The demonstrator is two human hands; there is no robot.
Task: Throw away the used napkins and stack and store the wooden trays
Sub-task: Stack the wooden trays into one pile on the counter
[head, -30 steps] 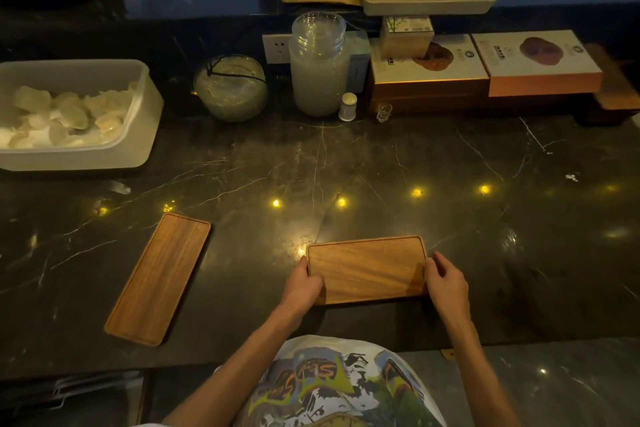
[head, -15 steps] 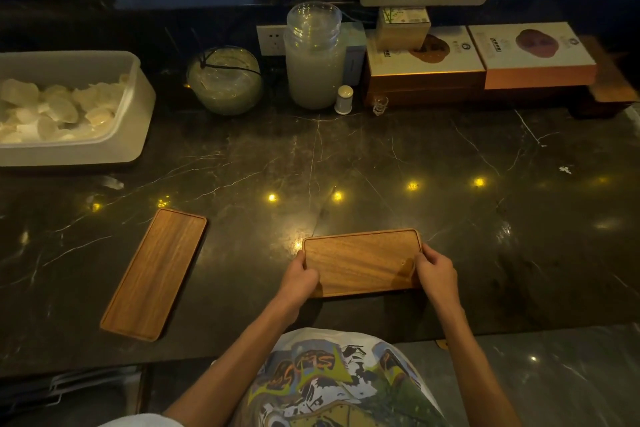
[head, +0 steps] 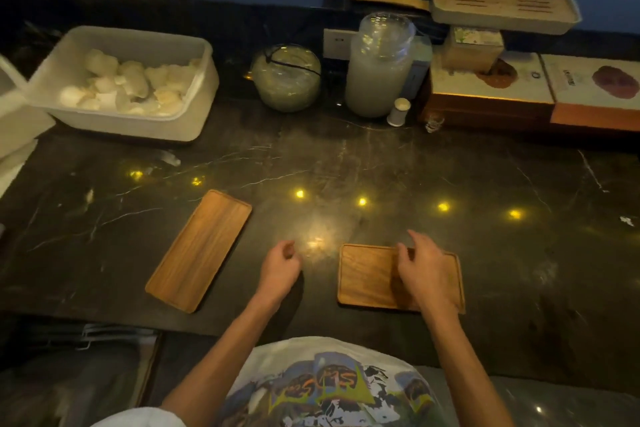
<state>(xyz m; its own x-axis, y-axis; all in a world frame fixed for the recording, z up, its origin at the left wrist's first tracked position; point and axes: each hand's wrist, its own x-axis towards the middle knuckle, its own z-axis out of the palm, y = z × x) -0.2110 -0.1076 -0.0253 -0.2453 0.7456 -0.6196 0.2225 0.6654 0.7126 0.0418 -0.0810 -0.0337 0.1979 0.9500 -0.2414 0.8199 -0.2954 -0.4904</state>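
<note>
1. A short wooden tray (head: 367, 276) is seen lying flat near the front edge of the dark marble counter (head: 485, 184), right of centre.
2. The right hand (head: 424, 270) is held over this tray with fingers spread; nothing is gripped, and contact with the wood cannot be told.
3. The left hand (head: 280, 269) is held loosely curled and empty just above the counter, beside the tray's left edge.
4. A long wooden tray (head: 199, 250) is set at an angle further left, apart from both hands.
5. A white plastic tub (head: 145, 125) filled with crumpled napkins (head: 128, 85) is placed towards the back left.
</note>
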